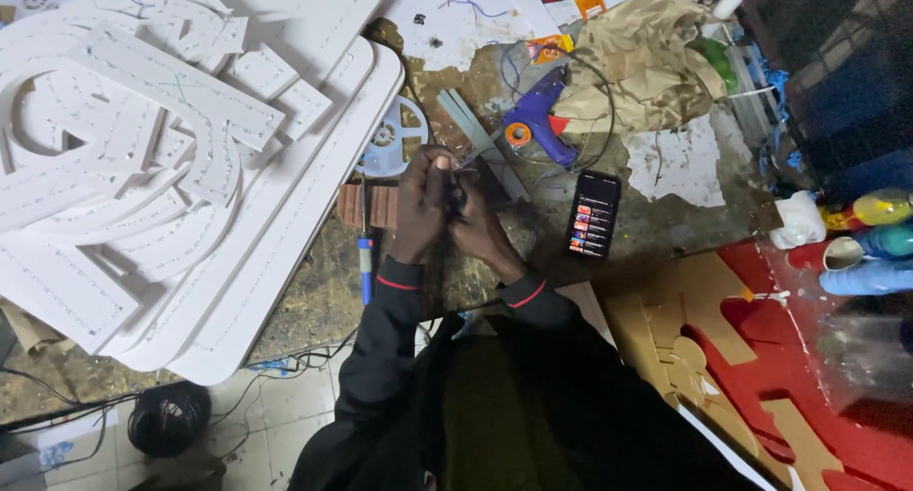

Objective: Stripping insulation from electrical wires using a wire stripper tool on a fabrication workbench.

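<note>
Here both hands, left hand point(420, 201) and right hand point(473, 220), pinch shut on a thin wire point(463, 167) (ends hard to see), seemingly mid-twist beside the glue gun point(538, 118), so finer grip matters next.

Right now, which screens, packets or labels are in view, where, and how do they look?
Phone: flat on the bench right of the hands, black slab, lit screen with red and white rows.
Small orange packet: bench top, beside the blue glue gun.
Orange tag: top edge, above the crumpled brown paper.
</note>
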